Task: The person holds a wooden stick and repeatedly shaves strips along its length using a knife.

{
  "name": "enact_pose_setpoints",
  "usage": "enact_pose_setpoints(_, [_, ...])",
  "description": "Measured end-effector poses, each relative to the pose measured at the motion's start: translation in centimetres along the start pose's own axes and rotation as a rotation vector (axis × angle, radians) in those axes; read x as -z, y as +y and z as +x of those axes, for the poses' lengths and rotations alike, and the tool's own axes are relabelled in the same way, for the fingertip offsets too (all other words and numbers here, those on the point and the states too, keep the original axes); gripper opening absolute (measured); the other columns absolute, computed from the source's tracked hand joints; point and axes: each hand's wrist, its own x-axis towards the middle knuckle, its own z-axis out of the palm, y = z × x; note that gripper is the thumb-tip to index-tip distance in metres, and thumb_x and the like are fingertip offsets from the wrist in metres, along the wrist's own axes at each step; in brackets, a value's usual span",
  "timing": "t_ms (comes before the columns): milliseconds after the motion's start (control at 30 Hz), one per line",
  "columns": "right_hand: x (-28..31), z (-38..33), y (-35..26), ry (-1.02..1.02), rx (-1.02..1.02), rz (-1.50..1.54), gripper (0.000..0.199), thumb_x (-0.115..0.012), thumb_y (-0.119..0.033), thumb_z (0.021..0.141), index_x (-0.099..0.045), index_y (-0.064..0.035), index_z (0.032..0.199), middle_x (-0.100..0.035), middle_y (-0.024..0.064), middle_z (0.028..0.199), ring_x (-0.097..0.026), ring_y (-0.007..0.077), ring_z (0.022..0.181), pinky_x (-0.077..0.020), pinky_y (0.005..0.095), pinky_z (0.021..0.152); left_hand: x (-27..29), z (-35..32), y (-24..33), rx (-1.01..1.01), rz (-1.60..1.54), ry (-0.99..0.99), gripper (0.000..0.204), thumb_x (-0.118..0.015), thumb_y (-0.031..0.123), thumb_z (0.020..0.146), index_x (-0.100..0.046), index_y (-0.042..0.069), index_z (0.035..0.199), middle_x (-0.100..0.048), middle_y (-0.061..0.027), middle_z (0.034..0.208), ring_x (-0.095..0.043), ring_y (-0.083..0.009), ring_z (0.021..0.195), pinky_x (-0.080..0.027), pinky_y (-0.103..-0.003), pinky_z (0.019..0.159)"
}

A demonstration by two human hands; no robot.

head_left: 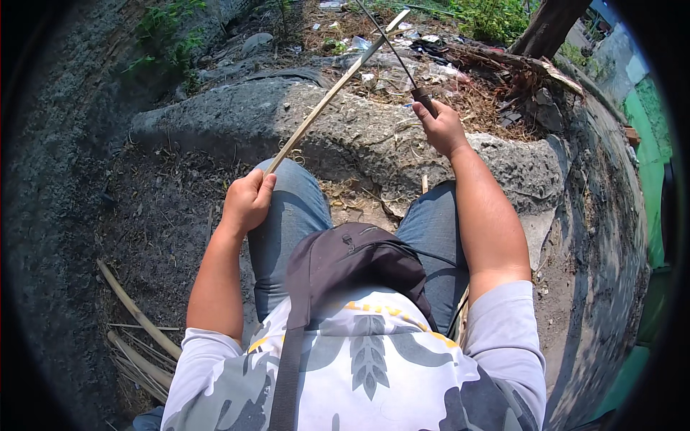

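Note:
My left hand (248, 201) is closed round the lower end of a long, pale, split wooden strip (327, 100), which looks like bamboo. The strip slants up and away to the right from above my left knee. In my closed right hand (441, 128) is the dark brown handle of a long knife (425, 101). Its thin dark blade points away and to the left, seen nearly edge-on. Near the strip's far end, blade and strip cross in view; I cannot tell whether they touch.
A rough concrete ledge (345, 140) runs in front of my knees. Dry leaves and litter (438, 72) lie beyond it, by a tree trunk (550, 29). Several cut strips and stalks (144, 320) lie at my lower left. A dark bag (352, 262) rests on my lap.

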Motion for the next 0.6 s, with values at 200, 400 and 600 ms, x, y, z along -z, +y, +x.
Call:
enact_pose_setpoints(200, [0.5,-1.4,-3.3,0.035,0.039,-0.205,0.055,-0.067,-0.061,0.095,-0.070,-0.0063,0.095,-0.073,0.0174,0.084,-0.073,0.0367,0.083,-0.0543,0.0453,0.074,0.5,-0.3,-0.5,0.017,-0.040,-0.021,0.041,-0.060,0.034,0.106,-0.057,0.002,0.080,-0.055,-0.0138,0.063,-0.052,-0.0251,0.057,-0.043,-0.041,0.057])
enact_pose_setpoints(400, [0.3,-2.7,-5.9,-0.136,0.268,-0.507,0.045,-0.072,-0.053,0.091,-0.064,-0.0091,0.092,-0.073,0.0158,0.090,-0.072,0.0399,0.088,-0.0559,0.0499,0.076,3.4,-2.2,-1.1,0.066,-0.141,-0.074,0.045,-0.058,0.033,0.109,-0.050,0.002,0.078,-0.045,-0.0013,0.062,-0.039,-0.0104,0.062,-0.036,-0.034,0.054])
enact_pose_setpoints(600, [0.6,-2.1,-5.1,-0.073,0.437,-0.591,0.040,-0.077,-0.049,0.087,-0.062,-0.0125,0.089,-0.070,0.0147,0.080,-0.071,0.0395,0.079,-0.0546,0.0512,0.070,3.7,-7.6,-1.5,0.126,-0.138,-0.097,0.044,-0.055,0.034,0.110,-0.054,0.001,0.081,-0.046,-0.0033,0.061,-0.042,-0.0118,0.060,-0.037,-0.035,0.054])
